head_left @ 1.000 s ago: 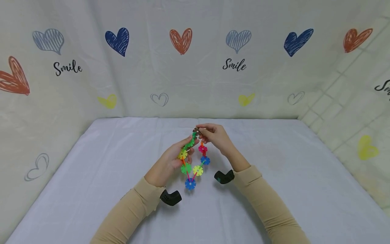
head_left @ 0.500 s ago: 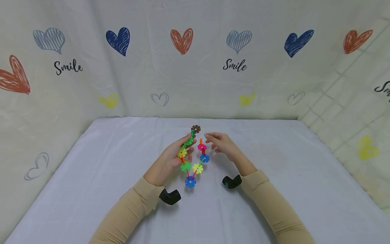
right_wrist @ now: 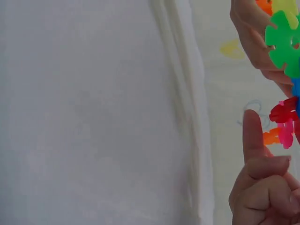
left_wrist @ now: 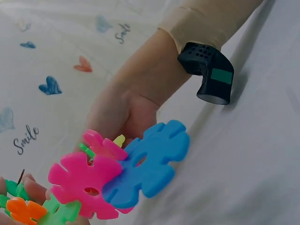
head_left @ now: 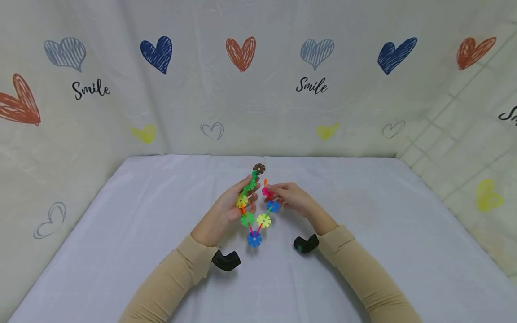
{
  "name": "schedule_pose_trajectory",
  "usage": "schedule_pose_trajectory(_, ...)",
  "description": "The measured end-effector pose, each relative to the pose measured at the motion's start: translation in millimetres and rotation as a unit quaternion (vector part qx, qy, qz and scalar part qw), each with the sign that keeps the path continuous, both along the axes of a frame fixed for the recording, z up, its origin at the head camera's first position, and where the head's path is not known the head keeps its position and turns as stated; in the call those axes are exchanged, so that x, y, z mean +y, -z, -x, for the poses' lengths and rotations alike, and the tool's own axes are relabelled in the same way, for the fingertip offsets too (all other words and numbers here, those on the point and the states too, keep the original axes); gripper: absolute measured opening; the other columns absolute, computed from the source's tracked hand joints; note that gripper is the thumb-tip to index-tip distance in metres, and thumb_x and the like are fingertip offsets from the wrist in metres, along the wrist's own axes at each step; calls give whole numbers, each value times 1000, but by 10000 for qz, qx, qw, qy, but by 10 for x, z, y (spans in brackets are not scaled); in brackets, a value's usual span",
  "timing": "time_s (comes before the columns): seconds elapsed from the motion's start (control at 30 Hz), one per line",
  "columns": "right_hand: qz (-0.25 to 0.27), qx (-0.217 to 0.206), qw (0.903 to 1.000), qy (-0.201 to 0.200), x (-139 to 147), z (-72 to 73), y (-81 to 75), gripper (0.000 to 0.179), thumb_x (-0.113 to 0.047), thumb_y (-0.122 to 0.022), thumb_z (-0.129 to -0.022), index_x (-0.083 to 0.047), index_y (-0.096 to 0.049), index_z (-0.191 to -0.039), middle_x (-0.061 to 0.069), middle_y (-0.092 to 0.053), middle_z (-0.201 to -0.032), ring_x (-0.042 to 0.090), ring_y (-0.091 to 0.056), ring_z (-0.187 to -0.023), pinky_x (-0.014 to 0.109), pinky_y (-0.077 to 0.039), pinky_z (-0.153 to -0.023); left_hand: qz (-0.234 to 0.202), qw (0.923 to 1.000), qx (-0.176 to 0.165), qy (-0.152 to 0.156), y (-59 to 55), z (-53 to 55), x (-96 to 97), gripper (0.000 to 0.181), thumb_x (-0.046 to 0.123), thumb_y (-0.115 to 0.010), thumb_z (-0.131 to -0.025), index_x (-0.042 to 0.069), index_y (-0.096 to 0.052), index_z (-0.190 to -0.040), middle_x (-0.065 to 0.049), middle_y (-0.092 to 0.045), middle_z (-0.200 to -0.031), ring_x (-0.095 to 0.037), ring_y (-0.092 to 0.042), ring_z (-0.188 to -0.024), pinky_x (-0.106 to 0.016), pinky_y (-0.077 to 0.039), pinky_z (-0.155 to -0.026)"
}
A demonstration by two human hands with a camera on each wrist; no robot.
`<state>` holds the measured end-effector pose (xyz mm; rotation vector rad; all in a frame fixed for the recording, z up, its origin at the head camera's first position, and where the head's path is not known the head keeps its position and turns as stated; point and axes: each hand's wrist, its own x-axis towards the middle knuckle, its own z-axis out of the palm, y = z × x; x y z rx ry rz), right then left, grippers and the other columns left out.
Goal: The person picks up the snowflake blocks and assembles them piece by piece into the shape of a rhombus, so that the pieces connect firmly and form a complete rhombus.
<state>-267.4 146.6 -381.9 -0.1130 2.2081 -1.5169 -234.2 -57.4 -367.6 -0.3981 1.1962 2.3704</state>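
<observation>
A chain of notched, flower-shaped plastic discs point(head_left: 254, 239) hangs in a loop between both hands in the head view. My left hand point(head_left: 224, 211) grips its upper left stretch of green discs point(head_left: 250, 185), thumb on top. A brown disc point(head_left: 259, 168) tops this side. On the other side, my right hand point(head_left: 296, 196) pinches a pink disc point(head_left: 265, 191), just under the orange end piece point(head_left: 265, 182). A blue disc point(head_left: 272, 206) hangs beneath these fingers. Large in the left wrist view are a blue disc point(left_wrist: 157, 159) and a pink disc point(left_wrist: 82, 180).
A white cloth point(head_left: 121, 224) covers the table. Behind it hangs a pale backdrop point(head_left: 274, 112) printed with hearts and "Smile". Black wrist cameras stick out from the left sleeve point(head_left: 177, 273) and the right sleeve point(head_left: 355, 264).
My right hand has let go of the brown disc, drawn back and come down onto the pink disc near the orange end. My left hand has stayed nearly still with its grip.
</observation>
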Motion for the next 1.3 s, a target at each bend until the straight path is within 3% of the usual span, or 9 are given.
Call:
schedule_pose_trajectory(0.1, 268, -33, 9994, 196, -15, -20, -23, 46, -34, -63, -104, 0, -65, -135, 1, -60, -89, 14, -46, -69, 21, -34, -55, -63, 9999, -14, -83, 8, -7, 9, 42, 38, -62, -104, 14, -63, -138, 0, -67, -108, -14, -56, -84, -28, -44, -71)
schedule_pose_trajectory(0.2, 422, -62, 9985, 338, -23, -30, -49, 44, -33, -64, -103, -1, -66, -133, 0, -63, -91, 14, -45, -68, 20, -31, -52, -30, 9998, 31, -175, 20, -15, 16, 43, 36, -61, -104, 14, -60, -142, 0, -67, -115, -17, -57, -97, -33, -46, -78)
schedule_pose_trajectory(0.37, 379, 19, 9988, 301, -64, -36, -74, 48, -38, -65, -102, -4, -64, -137, 1, -67, -96, 16, -47, -73, 23, -32, -56, 148, 9994, 73, -292, 48, -28, 29, 41, 35, -63, -103, 16, -61, -140, -3, -64, -132, -22, -55, -118, -41, -46, -85)
schedule_pose_trajectory(0.53, 288, 190, 9990, 274, -115, -49, -73, 48, -40, -66, -101, -6, -65, -135, 1, -66, -96, 17, -45, -74, 28, -32, -62, 239, 9990, 0, -383, 81, -27, 39, 33, 34, -66, -102, 17, -64, -130, -3, -62, -133, -16, -58, -99, -36, -47, -78)
schedule_pose_trajectory(0.67, 364, 254, 9987, 260, -136, -53, -59, 44, -37, -66, -101, -5, -68, -132, -1, -66, -94, 16, -45, -73, 27, -31, -61, 305, 9987, -55, -414, 116, -22, 34, 36, 33, -66, -102, 18, -64, -134, -2, -62, -128, -14, -56, -92, -31, -47, -71)
schedule_pose_trajectory(0.87, 362, 292, 9986, 241, -151, -48, -38, 43, -36, -66, -102, -5, -69, -131, -1, -68, -95, 16, -43, -71, 26, -30, -59, 467, 9981, 79, -389, 143, -17, 14, 43, 33, -66, -102, 15, -60, -140, -1, -57, -129, -16, -55, -96, -30, -46, -74)
schedule_pose_trajectory(1.13, 267, 328, 9990, 123, -169, -16, -1, 44, -37, -66, -102, -6, -68, -132, 0, -69, -96, 16, -43, -70, 28, -30, -61, 724, 9966, 378, -116, 187, 21, -80, 55, 31, -65, -102, 24, -46, -154, -7, -45, -146, -20, -52, -105, -28, -45, -72)
schedule_pose_trajectory(1.3, 182, 335, 9992, 98, -176, 4, 15, 45, -38, -66, -102, -6, -68, -133, 1, -69, -97, 17, -44, -72, 28, -33, -63, 969, 9951, 199, 25, 161, 97, -106, 60, 35, -64, -102, 22, -41, -156, -13, -44, -149, -23, -55, -113, -34, -49, -75)
